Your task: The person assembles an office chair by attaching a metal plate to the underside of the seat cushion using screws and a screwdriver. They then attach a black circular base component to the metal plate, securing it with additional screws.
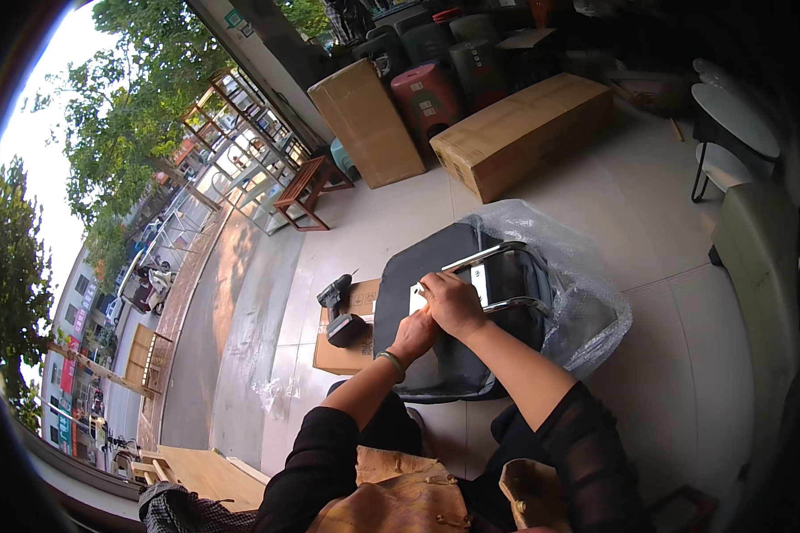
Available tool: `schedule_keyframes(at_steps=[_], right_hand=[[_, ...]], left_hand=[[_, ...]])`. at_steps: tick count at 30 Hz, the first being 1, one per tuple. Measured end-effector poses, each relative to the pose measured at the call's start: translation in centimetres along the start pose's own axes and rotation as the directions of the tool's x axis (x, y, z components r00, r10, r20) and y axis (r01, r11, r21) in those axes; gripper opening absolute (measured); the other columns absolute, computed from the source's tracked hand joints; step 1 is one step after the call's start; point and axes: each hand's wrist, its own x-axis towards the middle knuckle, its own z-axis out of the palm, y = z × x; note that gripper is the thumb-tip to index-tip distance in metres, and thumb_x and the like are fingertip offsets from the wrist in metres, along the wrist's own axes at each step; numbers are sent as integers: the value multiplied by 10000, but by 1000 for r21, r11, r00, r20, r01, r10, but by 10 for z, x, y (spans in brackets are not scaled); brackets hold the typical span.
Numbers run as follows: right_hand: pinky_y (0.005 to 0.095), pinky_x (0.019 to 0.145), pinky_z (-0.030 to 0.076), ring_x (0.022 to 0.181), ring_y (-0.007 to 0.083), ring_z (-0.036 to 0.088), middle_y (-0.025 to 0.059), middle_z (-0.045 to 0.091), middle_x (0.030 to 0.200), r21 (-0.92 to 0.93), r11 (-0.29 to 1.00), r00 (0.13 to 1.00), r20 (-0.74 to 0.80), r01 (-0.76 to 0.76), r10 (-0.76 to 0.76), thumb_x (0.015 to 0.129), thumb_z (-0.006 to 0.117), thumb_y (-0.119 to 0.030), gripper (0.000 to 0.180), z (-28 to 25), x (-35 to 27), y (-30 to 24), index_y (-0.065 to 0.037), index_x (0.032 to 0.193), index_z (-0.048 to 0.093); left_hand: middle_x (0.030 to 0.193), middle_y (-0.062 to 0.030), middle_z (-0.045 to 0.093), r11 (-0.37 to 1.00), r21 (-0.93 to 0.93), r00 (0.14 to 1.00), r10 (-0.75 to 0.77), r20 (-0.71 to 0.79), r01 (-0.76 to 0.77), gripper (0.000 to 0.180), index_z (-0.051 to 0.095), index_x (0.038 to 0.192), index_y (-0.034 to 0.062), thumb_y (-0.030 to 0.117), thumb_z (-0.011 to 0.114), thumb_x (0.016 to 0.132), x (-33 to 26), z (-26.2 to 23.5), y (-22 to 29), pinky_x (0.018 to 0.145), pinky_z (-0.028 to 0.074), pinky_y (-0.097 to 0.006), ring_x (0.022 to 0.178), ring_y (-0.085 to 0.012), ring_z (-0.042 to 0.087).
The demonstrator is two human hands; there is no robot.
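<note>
A black padded chair part (436,253), with bent chrome tubes (507,253) on it, lies before me partly on clear bubble wrap (596,311). Both my hands meet over its middle. My right hand (453,305) is closed, fingertips pinched together; what they hold is too small to make out. Just below and touching it, my left hand (414,336) is also closed, its grip hidden. White pieces (479,282) that look like paper or labels show beside my fingers. A dark cordless drill (337,311) rests on a flat cardboard box (329,357) to the left.
Two large cardboard cartons, one leaning (367,124) and one lying (524,133), stand beyond with red and dark plastic stools (427,93). A small wooden bench (307,191) is by the open doorway. At right are a round white-topped table (736,120) and an olive-coloured panel (760,266).
</note>
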Motion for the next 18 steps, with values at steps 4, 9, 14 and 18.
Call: schedule_keyframes(at_steps=[4,9,14,18], right_hand=[[406,709,511,799,312,642,117,657,814,53,998,999,-28,-40,42,856,639,-141,105,-13,6,7,-53,856,583],[400,706,530,785,308,662,124,672,788,70,996,986,159,-51,39,835,636,-127,90,-5,4,7,-46,849,600],[426,767,519,874,361,629,151,602,897,203,970,961,266,-132,75,832,528,-36,79,8,4,4,-32,881,590],[452,754,522,862,376,634,156,579,970,104,980,945,299,-172,135,821,531,-36,71,6,2,12,-28,859,590]], left_hand=[[885,-121,599,958,136,967,253,15,-252,126,588,920,89,78,551,800,8,-14,-5,630,521,-446,811,-321,626],[847,-136,652,950,185,966,232,118,-251,62,630,803,87,120,595,764,16,-17,-19,643,522,-448,815,-334,640],[999,-168,626,959,-2,952,282,114,-284,268,611,1052,97,178,654,800,19,-27,-25,770,491,-453,952,-375,601],[855,-164,643,975,50,955,203,214,-219,139,621,876,53,124,592,759,18,-32,-22,633,500,-431,794,-353,630]])
